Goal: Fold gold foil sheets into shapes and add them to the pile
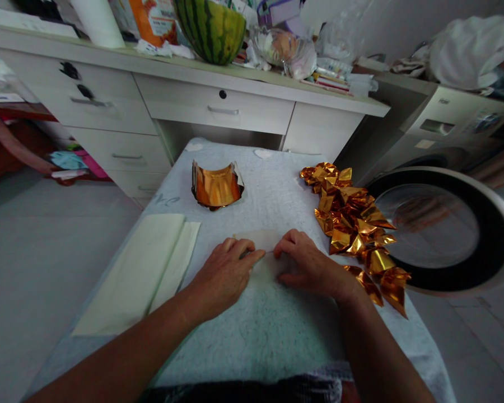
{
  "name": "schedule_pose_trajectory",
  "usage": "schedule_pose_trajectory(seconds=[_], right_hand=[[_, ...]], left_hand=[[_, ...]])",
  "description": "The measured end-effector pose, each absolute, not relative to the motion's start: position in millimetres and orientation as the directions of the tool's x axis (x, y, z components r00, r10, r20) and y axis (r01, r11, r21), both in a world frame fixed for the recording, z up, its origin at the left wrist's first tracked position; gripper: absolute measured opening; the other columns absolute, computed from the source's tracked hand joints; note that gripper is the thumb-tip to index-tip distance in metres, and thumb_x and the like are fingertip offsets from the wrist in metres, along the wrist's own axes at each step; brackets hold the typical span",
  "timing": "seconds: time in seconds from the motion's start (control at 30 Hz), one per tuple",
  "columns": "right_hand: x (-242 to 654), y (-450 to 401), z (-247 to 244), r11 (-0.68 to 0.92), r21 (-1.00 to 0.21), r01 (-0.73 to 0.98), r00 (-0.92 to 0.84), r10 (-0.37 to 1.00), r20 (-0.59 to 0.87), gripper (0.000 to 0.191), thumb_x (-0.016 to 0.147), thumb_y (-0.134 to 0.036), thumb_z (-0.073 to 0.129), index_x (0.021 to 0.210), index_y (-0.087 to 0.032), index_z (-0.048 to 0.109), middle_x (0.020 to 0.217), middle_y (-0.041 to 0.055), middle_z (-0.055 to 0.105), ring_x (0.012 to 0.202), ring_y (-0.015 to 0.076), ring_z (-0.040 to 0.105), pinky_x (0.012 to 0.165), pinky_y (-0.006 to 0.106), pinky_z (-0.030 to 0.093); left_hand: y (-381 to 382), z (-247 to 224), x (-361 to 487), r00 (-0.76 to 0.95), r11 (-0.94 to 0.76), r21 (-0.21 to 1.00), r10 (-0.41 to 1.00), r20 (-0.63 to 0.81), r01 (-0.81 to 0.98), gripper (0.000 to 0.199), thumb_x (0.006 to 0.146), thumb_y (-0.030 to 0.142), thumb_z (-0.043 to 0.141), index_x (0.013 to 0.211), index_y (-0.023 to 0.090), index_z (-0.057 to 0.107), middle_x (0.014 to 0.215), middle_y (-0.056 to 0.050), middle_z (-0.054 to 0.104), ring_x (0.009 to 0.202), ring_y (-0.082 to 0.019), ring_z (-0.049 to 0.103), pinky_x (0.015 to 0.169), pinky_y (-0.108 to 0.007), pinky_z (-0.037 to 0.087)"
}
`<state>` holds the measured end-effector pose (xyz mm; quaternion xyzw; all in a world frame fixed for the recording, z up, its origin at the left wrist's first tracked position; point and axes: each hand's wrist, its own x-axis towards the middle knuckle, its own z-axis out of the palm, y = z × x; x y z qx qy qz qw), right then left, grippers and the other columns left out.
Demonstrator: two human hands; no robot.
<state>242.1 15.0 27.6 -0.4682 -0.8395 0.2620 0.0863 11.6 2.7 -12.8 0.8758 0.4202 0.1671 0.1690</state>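
A thin whitish paper sheet (260,239) lies on the cloth-covered surface in front of me, partly hidden by my hands. My left hand (229,268) is closed at the sheet's left side, thumb and fingers pinching it. From the right, my right hand (301,262) has its fingers curled and pressed together on the same sheet. Left of my hands is a stack of pale paper sheets (138,263). A curved pile of shiny gold foil sheets (217,187) sits beyond them. Several folded gold foil pieces (348,210) lie heaped to the right.
Behind the cloth-covered table (264,336) stands a white drawer desk (185,103). It bears a cut watermelon (212,31), an orange bag (153,22) and clutter. On the right, a washing machine (437,123) has its round door (434,229) swung out against the table's side.
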Motion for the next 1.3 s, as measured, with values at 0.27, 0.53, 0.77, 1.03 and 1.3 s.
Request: schedule_pose_trajectory(seconds=[0.27, 0.53, 0.77, 1.03, 1.3], right_hand=[[239, 13, 28, 0.488, -0.455, 0.745, -0.553, 0.833, -0.012, 0.032, 0.072, -0.011, 0.073, 0.102, -0.021, 0.066, 0.108, 0.0076, 0.050, 0.099, 0.0234, 0.045, 0.089, 0.040, 0.041], [237, 17, 26, 0.555, -0.510, 0.657, -0.616, 0.785, 0.060, 0.019, 0.082, -0.016, 0.067, 0.101, -0.020, 0.067, 0.105, 0.0064, 0.057, 0.099, 0.0207, 0.049, 0.090, 0.036, 0.041], [234, 15, 32, 0.565, -0.452, 0.690, -0.626, 0.780, 0.019, 0.022, 0.082, -0.032, 0.069, 0.096, -0.016, 0.064, 0.097, 0.0071, 0.060, 0.094, 0.0231, 0.049, 0.088, 0.039, 0.039], [229, 16, 25, 0.592, -0.478, 0.649, -0.644, 0.762, 0.069, 0.014, 0.090, -0.033, 0.064, 0.089, -0.019, 0.065, 0.094, 0.0049, 0.062, 0.096, 0.0215, 0.052, 0.087, 0.037, 0.036], [223, 24, 22, 0.536, -0.581, 0.612, -0.615, 0.785, 0.075, 0.017, 0.094, -0.017, 0.054, 0.082, -0.017, 0.066, 0.085, 0.0041, 0.065, 0.086, 0.0167, 0.056, 0.080, 0.030, 0.040]], left_hand=[[3, -9, 12, 0.596, -0.566, 0.454, 0.798, 0.092, 0.688, 0.044, 0.091, 0.013, 0.051, 0.133, 0.027, 0.053, 0.123, -0.005, 0.055, 0.108, -0.026, 0.045, 0.096, -0.044, 0.041], [2, 1, 8, 0.632, -0.589, 0.478, 0.770, 0.086, 0.652, 0.053, 0.084, 0.043, 0.068, 0.131, 0.024, 0.053, 0.123, -0.007, 0.053, 0.107, -0.028, 0.046, 0.094, -0.046, 0.042], [4, -3, 9, 0.610, -0.591, 0.475, 0.781, 0.135, 0.652, 0.033, 0.090, 0.031, 0.060, 0.122, 0.023, 0.057, 0.117, -0.006, 0.058, 0.105, -0.026, 0.048, 0.093, -0.045, 0.042], [4, -1, 8, 0.590, -0.573, 0.517, 0.793, 0.153, 0.636, 0.015, 0.088, 0.027, 0.061, 0.101, 0.021, 0.058, 0.106, -0.005, 0.062, 0.100, -0.025, 0.052, 0.089, -0.043, 0.043], [3, -2, 1, 0.447, -0.440, 0.646, 0.879, 0.167, 0.624, 0.032, 0.075, 0.012, 0.062, 0.100, 0.024, 0.046, 0.100, -0.002, 0.056, 0.093, -0.020, 0.059, 0.080, -0.037, 0.049]])
